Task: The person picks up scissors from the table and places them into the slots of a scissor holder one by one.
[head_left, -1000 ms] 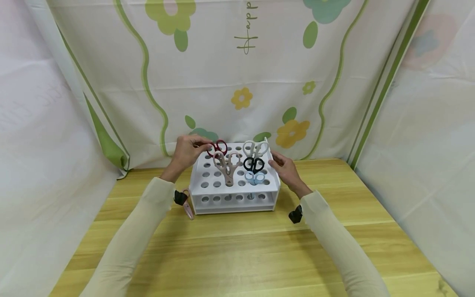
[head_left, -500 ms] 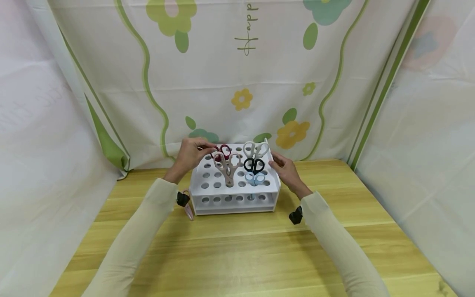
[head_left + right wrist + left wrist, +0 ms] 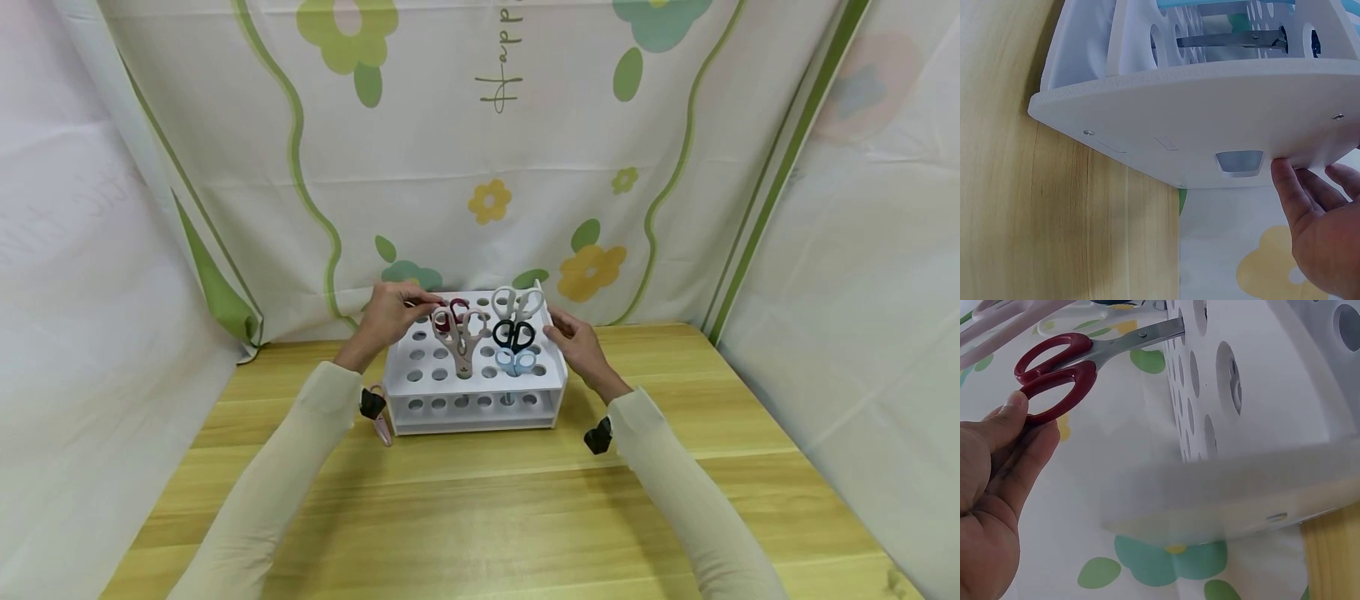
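Observation:
With thumb and fingers my left hand (image 3: pixel 390 315) pinches one handle loop of the red-handled scissors (image 3: pixel 1063 384). Their blade tips enter a hole in the white rack (image 3: pixel 427 382), as the left wrist view shows. My right hand (image 3: pixel 577 343) touches the rack's right side panel with its fingertips; in the right wrist view the fingers (image 3: pixel 1294 194) lie against that panel near a small cutout. Beige scissors (image 3: pixel 463 354), white scissors (image 3: pixel 517 302), black scissors (image 3: pixel 513 335) and light blue scissors (image 3: pixel 515 360) stand in the rack's holes. The beige pair partly hides the red one.
Pink scissors (image 3: pixel 381 427) lie on the wooden table (image 3: pixel 480 517) by the rack's left front corner, partly behind the black wrist camera (image 3: pixel 372 403). A flower-print cloth (image 3: pixel 420 200) hangs close behind the rack, and more cloth hangs at both sides.
My left hand has moved to the right with the red scissors, from the rack's back left corner to behind the beige pair. The right hand stays at the side panel.

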Demonstrator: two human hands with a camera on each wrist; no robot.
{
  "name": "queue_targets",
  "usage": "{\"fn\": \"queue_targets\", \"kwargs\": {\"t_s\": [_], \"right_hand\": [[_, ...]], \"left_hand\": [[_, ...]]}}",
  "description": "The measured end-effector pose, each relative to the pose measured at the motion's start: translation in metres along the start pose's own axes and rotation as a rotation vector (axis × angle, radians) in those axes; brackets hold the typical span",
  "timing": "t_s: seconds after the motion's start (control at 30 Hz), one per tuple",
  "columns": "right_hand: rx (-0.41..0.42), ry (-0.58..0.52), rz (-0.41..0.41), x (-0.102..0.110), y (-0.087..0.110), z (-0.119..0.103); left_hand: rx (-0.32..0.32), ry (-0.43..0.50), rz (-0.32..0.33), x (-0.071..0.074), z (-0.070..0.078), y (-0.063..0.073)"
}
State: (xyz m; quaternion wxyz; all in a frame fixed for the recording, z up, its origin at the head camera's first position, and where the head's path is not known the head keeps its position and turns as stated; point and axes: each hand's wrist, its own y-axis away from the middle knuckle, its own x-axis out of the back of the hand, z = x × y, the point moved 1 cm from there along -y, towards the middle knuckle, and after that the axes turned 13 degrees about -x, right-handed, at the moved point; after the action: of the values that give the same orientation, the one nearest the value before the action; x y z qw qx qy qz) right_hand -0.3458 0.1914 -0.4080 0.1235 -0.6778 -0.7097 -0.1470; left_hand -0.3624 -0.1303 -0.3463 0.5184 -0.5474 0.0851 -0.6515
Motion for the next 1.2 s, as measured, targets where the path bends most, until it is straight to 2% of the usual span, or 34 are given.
{"fn": "queue_targets", "kwargs": {"t_s": [0.27, 0.7, 0.93, 1.2], "right_hand": [[0.004, -0.011, 0.007, 0.000, 0.000, -0.001], [0.013, -0.009, 0.005, 0.000, 0.000, 0.000], [0.004, -0.034, 0.010, -0.001, -0.025, 0.027], [0.033, -0.030, 0.023, -0.002, -0.027, 0.031]], "left_hand": [[-0.004, -0.015, -0.023, -0.004, 0.000, 0.000], [-0.037, -0.022, -0.012, -0.005, 0.000, 0.000], [-0.065, -0.037, -0.015, -0.006, 0.001, -0.001], [-0.112, -0.066, -0.014, -0.007, 0.001, -0.002]]}}
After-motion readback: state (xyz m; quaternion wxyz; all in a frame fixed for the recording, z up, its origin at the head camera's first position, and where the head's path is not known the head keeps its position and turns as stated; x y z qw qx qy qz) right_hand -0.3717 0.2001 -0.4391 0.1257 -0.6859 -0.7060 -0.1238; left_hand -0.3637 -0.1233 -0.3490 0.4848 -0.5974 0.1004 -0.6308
